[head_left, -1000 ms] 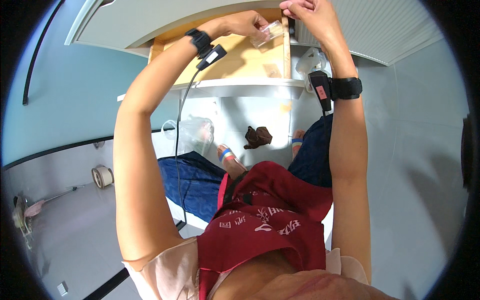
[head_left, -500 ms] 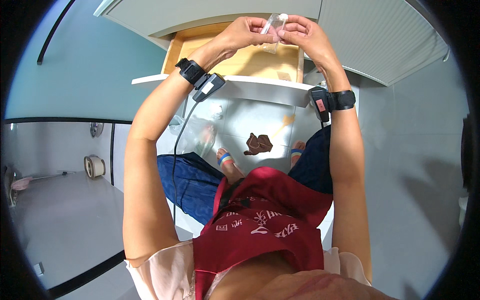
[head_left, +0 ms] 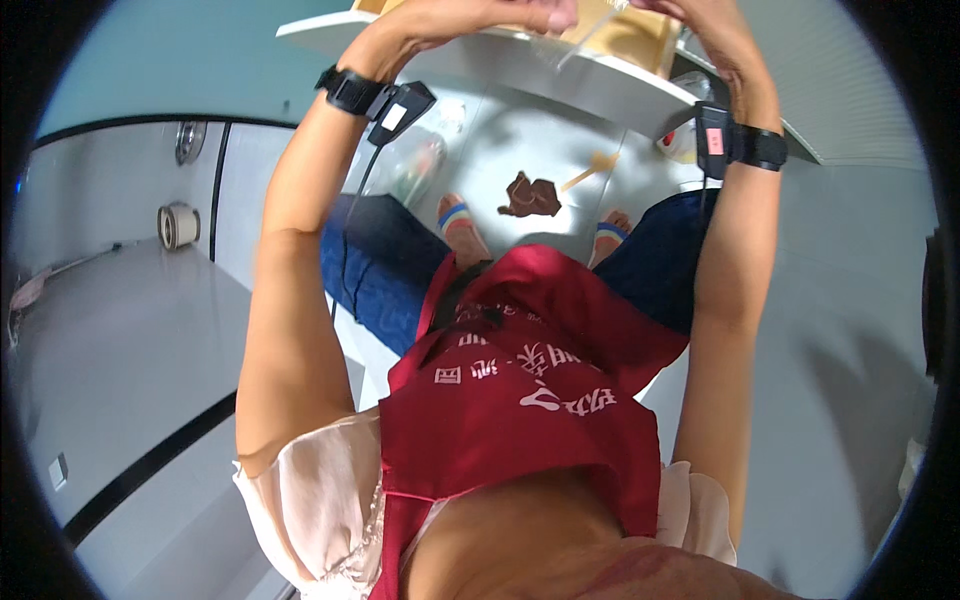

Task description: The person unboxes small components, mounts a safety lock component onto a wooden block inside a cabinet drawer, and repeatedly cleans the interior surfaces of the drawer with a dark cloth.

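Note:
At the top edge, my left hand (head_left: 520, 20) is partly cut off; its thumb is beside a clear plastic container (head_left: 571, 48), and the other fingers are hidden. My right hand (head_left: 695, 22), also cropped, grips the container's upper end at the white cap (head_left: 617, 7). Behind and beneath them is an open light-wood drawer (head_left: 636, 43) with a white curved front (head_left: 470, 62). Both wrists wear black straps with small devices and cables.
A brown cloth (head_left: 532, 197) and a pale wooden object (head_left: 590, 172) lie on the tiled floor between my feet, near a plastic bag (head_left: 410, 166). A glass panel (head_left: 180, 55) stands left, above a round roll holder (head_left: 178, 226). A ribbed cabinet door (head_left: 840, 90) is at right.
My hands came together on the clear container above the drawer. Since then the view has shifted: hands and drawer sit higher, partly out of frame, and the container now slants down-left.

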Available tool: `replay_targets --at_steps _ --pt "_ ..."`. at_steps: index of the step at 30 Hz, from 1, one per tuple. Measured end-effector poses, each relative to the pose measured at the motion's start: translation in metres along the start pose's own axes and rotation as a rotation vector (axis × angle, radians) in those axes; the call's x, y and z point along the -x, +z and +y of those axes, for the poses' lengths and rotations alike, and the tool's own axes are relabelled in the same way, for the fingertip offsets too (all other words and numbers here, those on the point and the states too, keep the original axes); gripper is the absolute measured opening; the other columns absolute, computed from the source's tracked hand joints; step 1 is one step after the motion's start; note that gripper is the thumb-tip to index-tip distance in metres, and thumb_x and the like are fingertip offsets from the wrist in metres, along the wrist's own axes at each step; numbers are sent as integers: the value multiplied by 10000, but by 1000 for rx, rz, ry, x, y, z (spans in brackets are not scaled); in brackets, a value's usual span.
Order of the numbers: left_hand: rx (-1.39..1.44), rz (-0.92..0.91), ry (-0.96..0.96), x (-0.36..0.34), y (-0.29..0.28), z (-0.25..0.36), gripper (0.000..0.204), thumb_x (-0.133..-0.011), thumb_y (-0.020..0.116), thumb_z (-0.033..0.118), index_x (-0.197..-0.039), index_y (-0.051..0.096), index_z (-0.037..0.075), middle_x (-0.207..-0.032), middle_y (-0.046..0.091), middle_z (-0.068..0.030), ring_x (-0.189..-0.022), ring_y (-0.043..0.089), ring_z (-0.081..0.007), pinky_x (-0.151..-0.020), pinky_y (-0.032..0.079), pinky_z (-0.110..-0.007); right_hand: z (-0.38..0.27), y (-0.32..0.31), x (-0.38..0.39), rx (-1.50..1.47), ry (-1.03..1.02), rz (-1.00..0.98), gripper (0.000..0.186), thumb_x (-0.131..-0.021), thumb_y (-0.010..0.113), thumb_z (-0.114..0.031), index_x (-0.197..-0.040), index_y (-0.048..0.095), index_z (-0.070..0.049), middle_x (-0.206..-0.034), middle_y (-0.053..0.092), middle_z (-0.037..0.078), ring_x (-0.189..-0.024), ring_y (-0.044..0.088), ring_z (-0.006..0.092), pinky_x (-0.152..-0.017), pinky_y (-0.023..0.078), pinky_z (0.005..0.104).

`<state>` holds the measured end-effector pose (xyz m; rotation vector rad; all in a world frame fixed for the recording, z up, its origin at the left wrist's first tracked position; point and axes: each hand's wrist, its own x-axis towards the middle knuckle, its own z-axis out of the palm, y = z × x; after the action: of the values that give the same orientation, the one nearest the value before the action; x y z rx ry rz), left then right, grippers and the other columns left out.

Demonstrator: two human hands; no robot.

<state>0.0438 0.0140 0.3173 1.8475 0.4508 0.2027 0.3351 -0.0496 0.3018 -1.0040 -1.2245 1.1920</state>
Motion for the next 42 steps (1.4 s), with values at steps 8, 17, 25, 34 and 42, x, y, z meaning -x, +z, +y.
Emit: replay_targets --at_steps 8,17,25,34,42 --pt "-201 206 -460 63 18 -272 205 -804 824 188 -847 718 18 -724 701 -92 -677 640 -157 -672 528 -319 32 -25 -6 327 74 -163 449 -1021 635 -283 -1363 554 -3 -1104 718 89 -970 698 131 -896 558 253" --pt "-507 -262 -518 106 -10 -232 463 -882 785 322 -1167 687 -29 -1067 745 -167 -989 708 -264 -894 547 -369 33 -11 -8 320 118 -179 391 -1011 640 -179 -1334 571 30 -1005 727 98 -883 693 126 -819 577 259" --pt "-590 19 -142 13 -65 40 232 -968 693 204 -1079 721 2 -929 733 -32 -828 668 -100 -766 563 -276 26 -18 -16 297 74 -31 423 -1008 632 -165 -1350 545 68 -1067 733 145 -932 712 155 -846 583 270" --pt "-1132 -113 -444 -131 -161 -122 294 -811 810 268 -928 732 9 -842 734 -108 -758 700 -201 -712 568 -322 30 -19 -15 321 29 25 417 -1001 642 -166 -1325 554 81 -1063 733 154 -920 716 166 -833 587 271" --pt "-1383 -35 -378 -133 -130 -168 478 -786 830 413 -1067 715 44 -1051 743 -128 -988 711 -294 -860 569 -403 36 -28 -16 311 13 3 414 -1028 608 -180 -1376 551 37 -1069 740 106 -942 700 132 -890 573 265"
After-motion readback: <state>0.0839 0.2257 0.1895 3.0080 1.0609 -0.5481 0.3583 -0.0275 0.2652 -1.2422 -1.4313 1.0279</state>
